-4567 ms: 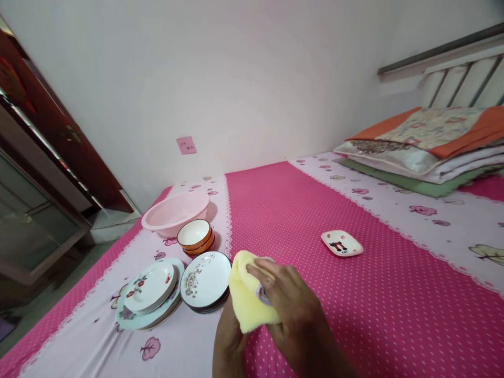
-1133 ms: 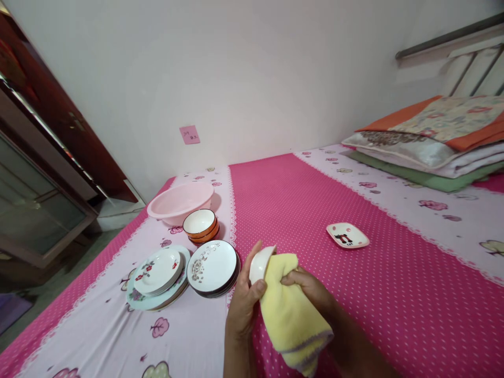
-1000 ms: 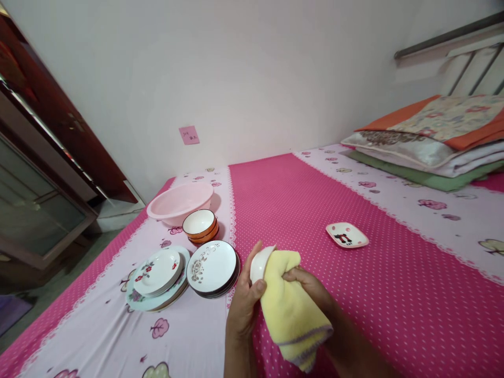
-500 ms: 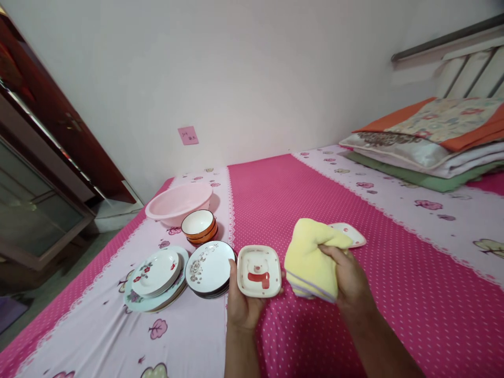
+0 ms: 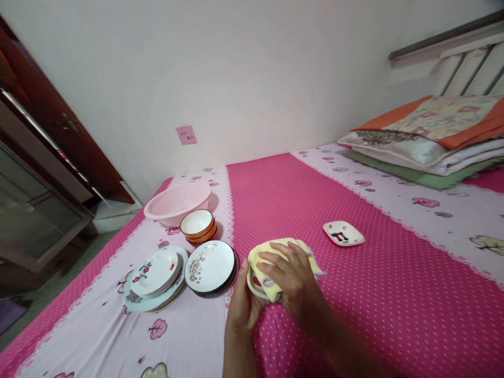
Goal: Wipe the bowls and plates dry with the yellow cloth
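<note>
1. Two groups of stacked plates, the flowered plates [image 5: 155,270] and dark-rimmed plates [image 5: 210,266], lie beside the orange bowls [image 5: 197,223] and pink basin [image 5: 177,200]; nesting probably keeps each pile steady.
2. Left hand [image 5: 241,306] grasps the small dish [image 5: 255,282] by its left side, just right of the dark-rimmed plates, likely bracing it against pressure.
3. Its hollow faces up; the yellow cloth [image 5: 258,253] hides too much to tell any long axis. The cloth's own length runs rightward.
4. Right hand [image 5: 296,281] presses the cloth down, fingers spread, pointing up-left.
5. One cat-print dish [image 5: 343,234] rests face up, apart.
</note>
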`<action>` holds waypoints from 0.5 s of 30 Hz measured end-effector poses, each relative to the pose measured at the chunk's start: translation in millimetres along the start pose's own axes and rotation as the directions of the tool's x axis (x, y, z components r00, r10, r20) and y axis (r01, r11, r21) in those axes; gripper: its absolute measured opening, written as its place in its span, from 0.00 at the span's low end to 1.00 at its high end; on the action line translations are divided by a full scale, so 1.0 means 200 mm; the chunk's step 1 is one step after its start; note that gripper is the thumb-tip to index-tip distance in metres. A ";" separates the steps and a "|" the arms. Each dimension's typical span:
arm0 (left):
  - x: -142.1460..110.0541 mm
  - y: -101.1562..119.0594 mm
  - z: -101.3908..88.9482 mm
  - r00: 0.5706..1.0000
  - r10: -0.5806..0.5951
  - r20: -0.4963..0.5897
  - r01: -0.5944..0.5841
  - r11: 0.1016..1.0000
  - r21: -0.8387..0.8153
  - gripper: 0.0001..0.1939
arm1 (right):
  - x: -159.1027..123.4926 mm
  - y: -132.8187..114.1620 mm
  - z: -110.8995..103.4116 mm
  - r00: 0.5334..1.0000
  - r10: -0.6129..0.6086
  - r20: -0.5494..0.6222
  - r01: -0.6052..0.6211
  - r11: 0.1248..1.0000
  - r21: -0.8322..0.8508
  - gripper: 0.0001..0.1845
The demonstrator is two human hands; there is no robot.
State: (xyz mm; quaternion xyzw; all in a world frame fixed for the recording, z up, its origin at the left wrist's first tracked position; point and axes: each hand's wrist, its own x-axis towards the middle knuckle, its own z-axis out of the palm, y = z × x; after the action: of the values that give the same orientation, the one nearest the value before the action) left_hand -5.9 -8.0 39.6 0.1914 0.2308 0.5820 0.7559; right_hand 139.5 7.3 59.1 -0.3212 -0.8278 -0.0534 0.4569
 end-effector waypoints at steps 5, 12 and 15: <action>0.01 0.00 0.01 0.996 0.067 -0.050 -0.060 0.990 0.128 0.27 | -0.03 -0.01 0.06 0.997 0.064 0.053 -0.065 0.998 0.017 0.16; 0.05 -0.02 -0.04 0.984 0.179 -0.012 -0.169 0.944 0.284 0.25 | -0.02 -0.04 0.06 0.969 0.213 0.123 -0.210 0.977 -0.036 0.15; 0.06 -0.02 -0.07 0.963 0.268 -0.008 -0.236 0.860 0.453 0.26 | -0.02 -0.03 0.05 0.936 0.273 0.222 -0.268 0.962 -0.050 0.14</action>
State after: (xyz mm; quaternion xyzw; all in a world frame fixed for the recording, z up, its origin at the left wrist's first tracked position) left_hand -8.4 2.7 25.6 0.3679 0.3580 0.6134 0.6001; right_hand 129.9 4.8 50.8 -0.4403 -0.8218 0.0390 0.3595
